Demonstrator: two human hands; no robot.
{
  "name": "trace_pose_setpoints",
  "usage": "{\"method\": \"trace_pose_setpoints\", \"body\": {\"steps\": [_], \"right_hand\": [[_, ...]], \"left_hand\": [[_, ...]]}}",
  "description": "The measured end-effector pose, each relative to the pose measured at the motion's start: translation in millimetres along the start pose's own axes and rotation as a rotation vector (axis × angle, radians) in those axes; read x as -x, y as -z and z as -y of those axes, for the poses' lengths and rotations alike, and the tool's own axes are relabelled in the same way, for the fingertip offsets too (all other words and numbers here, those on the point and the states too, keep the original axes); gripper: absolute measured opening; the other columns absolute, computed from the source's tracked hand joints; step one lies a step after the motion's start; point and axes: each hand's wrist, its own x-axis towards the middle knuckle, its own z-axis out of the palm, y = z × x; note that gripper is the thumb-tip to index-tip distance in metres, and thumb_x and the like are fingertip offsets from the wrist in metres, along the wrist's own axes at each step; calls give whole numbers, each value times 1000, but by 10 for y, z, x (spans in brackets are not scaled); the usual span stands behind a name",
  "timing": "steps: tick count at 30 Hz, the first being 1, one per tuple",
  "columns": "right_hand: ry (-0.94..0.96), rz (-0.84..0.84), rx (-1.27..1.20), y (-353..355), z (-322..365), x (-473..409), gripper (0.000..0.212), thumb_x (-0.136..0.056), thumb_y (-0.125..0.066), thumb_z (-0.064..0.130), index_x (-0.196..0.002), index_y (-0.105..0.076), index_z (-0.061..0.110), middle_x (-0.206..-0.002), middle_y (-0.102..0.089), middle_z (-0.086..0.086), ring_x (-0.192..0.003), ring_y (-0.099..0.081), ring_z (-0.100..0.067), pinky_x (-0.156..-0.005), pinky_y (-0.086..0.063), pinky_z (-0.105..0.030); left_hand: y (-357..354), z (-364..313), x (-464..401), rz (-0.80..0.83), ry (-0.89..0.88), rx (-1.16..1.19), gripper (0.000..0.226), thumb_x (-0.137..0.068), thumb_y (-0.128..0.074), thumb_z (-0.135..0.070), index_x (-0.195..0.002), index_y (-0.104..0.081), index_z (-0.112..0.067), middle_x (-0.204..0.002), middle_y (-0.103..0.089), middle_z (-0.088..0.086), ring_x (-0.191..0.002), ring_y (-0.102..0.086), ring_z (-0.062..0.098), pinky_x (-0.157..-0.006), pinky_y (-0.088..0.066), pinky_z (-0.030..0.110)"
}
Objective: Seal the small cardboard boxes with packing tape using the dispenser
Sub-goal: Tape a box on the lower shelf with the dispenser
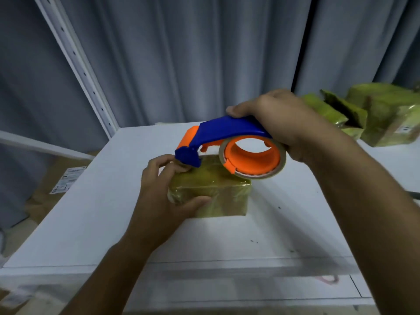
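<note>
Two bare hands work over a white table [91, 223], and reading from the left there is first a flat brown cardboard piece with a white label [68, 180] lying low beside the table, under a white shelf upright [75, 57] that slants across grey curtains [204, 53]. Next comes the left hand [163, 196], curled round the near left corner of a small cardboard box [218, 194] already glossy with tape; its thumb lies along the front face and its fingers press on the top edge. The box sits on the table near the middle. Over it hangs the blue and orange tape dispenser [227, 144], its front end touching the box top just beside the left fingers, its roll just above the right end of the box. The right hand [279, 123] grips the dispenser handle, thumb on top. Far right, a heap of other wrapped boxes [375, 114] rests on another white surface.
</note>
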Motion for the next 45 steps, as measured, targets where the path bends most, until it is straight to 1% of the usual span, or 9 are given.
{"method": "trace_pose_setpoints", "body": {"steps": [3, 7, 11, 18, 23, 29, 33, 38, 45], "right_hand": [[-4, 2, -56, -35, -26, 27, 35, -77, -76, 47, -92, -73, 16, -74, -77, 0, -65, -74, -17, -65, -60, -34], [-27, 8, -108, -75, -95, 50, 27, -83, -72, 45, -93, -73, 19, -67, -74, 7, -53, -69, -7, -44, -50, -19], [-36, 10, -173, -50, -148, 81, 24, -84, -71, 41, -94, -73, 19, -74, -76, 4, -58, -70, -10, -57, -51, -26], [12, -1, -49, -36, -126, 142, 23, -84, -69, 42, -87, -72, 20, -67, -74, 7, -49, -65, -4, -55, -49, -23], [30, 1, -29, -93, -95, 153, 21, -84, -69, 41, -88, -71, 20, -62, -72, 9, -47, -64, -3, -53, -48, -22], [3, -3, 53, -107, -49, 95, 23, -85, -68, 41, -91, -72, 20, -63, -73, 10, -47, -65, -4, -50, -49, -21], [-20, 20, 102, -129, -29, 55, 23, -86, -68, 41, -92, -71, 19, -65, -74, 8, -49, -67, -6, -44, -48, -18], [-36, 23, 113, -113, -46, -5, 24, -85, -69, 42, -89, -70, 18, -72, -76, 4, -67, -69, -15, -65, -57, -27], [-27, 49, 138, -99, -32, -50, 25, -86, -69, 41, -95, -71, 18, -74, -77, 4, -68, -70, -15, -61, -55, -26]], "left_hand": [[-5, -22, 47, -1, 0, -5, 61, -69, -71, -63, -122, -54, -39, -130, -41, -21, -117, -34, -22, -86, -29, -8], [7, -42, 28, 1, 56, 14, 65, -63, -74, -68, -119, -48, -47, -115, -40, -40, -112, -40, -21, -73, -37, -5], [2, -43, -2, -12, 152, 190, 78, -47, -84, -65, -109, -37, -57, -110, -45, -46, -105, -52, -14, -66, -42, -2], [-50, -51, -18, -4, 81, 244, 103, -41, -89, -67, -123, -30, -49, -126, -53, -20, -115, -56, 7, -83, -41, 7], [-69, -51, 49, -34, 57, 293, 90, -47, -91, -60, -122, -44, -43, -121, -53, -31, -114, -51, -13, -86, -42, 6], [-1, -24, 67, -14, 40, 331, 76, -52, -89, -60, -116, -52, -42, -119, -59, -27, -112, -56, -6, -83, -46, 4], [-16, 6, 96, -62, 21, 362, 74, -55, -91, -53, -119, -61, -31, -119, -63, -18, -114, -60, 5, -93, -51, 15], [-56, 21, 111, -123, -26, 344, 59, -59, -89, -50, -108, -66, -25, -124, -61, -13, -116, -58, 8, -92, -56, 25], [-58, 91, 111, -145, -146, 201, 57, -66, -84, -55, -108, -67, -21, -120, -59, -10, -110, -58, 7, -87, -55, 18]]}}
